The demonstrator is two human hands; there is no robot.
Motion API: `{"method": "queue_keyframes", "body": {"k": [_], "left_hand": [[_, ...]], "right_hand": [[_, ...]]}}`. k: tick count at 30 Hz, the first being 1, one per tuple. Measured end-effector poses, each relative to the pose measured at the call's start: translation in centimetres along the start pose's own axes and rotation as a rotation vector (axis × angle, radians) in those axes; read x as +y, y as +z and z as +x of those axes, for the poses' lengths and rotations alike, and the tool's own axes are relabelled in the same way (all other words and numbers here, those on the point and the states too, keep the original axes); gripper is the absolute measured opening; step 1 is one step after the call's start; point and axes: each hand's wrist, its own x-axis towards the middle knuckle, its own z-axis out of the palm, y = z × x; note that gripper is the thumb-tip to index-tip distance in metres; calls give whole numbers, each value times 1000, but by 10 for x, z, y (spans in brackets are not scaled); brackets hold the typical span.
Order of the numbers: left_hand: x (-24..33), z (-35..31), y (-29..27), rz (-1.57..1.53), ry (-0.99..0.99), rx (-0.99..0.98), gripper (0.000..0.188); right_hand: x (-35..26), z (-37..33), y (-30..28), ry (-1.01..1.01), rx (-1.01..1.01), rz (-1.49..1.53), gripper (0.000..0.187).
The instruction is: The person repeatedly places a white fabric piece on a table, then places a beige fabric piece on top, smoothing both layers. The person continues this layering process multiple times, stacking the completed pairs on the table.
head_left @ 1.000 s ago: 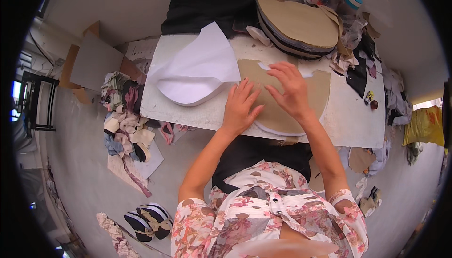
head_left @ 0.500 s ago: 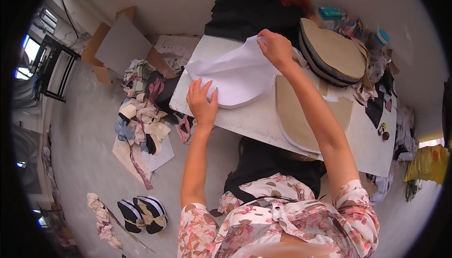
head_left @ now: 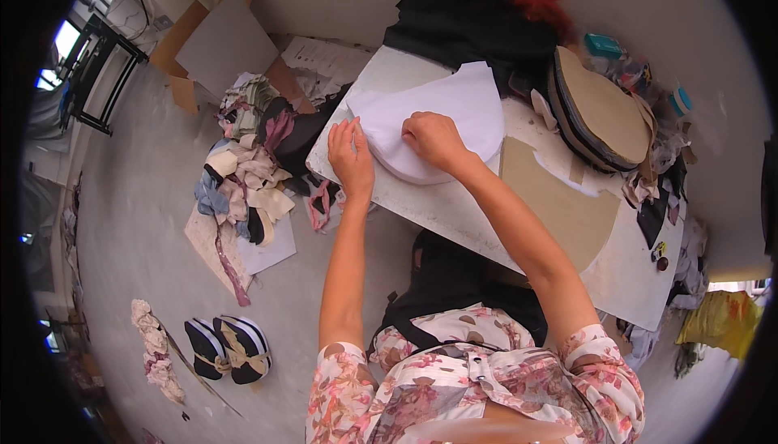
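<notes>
A white cut piece point(head_left: 462, 108) with a curved outline lies near the left end of the white table, its near edge close to the table's front edge. My left hand point(head_left: 351, 160) is at the piece's left edge, fingers stretched out against it. On the middle of the white piece rests my right hand point(head_left: 435, 141), its fingers curled in. Whatever they may hold is hidden beneath the hand. To the right lies a flat tan board point(head_left: 551, 205) with a curved edge, partly under my right forearm.
A stack of tan and black curved pieces point(head_left: 604, 112) stands at the back right, beside black fabric point(head_left: 466, 27). Fabric scraps point(head_left: 243, 172) are heaped on the floor at left, near an open cardboard box point(head_left: 227, 43). Tied black-and-white bundles point(head_left: 241, 349) lie lower left.
My right hand has left the far corner of the white piece and moved nearer, onto its middle. The raised white piece now lies flatter. My left hand stays at its left edge.
</notes>
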Motion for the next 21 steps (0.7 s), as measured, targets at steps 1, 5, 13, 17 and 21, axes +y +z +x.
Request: {"method": "queue_keyframes", "body": {"k": [1, 5, 13, 17, 21], "left_hand": [[-3, 0, 3, 29, -9, -15, 33], [-4, -2, 15, 173, -31, -78, 44], [-14, -10, 20, 426, -42, -173, 49], [-16, -7, 21, 477, -35, -184, 50], [-18, -6, 21, 503, -26, -206, 51]], "right_hand": [[-1, 1, -2, -6, -5, -5, 6], [-1, 4, -6, 25, -53, -12, 9], [57, 2, -70, 531, 134, 1067, 23], [120, -23, -151, 528, 376, 1356, 20], [141, -73, -221, 378, 522, 1410, 21]]}}
